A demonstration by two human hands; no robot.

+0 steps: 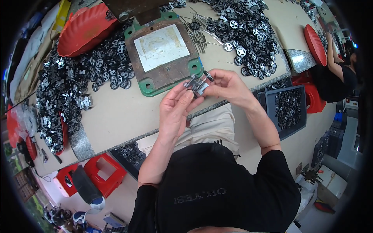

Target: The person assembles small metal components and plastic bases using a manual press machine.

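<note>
In front of the press, just over the table's near edge, both my hands hold a small grey toy car chassis. My left hand pinches it from the left between thumb and fingers. From the other side my right hand grips it, with a black wheel at its fingertips. Whether that wheel is fixed on an axle I cannot tell. Right behind my hands stands the green and brown press base with a whitish plate on top.
Black wheels with silver spokes lie heaped at the back right, next to thin metal rods. More wheels and chassis parts cover the left. A red scalloped tray rests there. A grey bin stands right; another person sits beyond.
</note>
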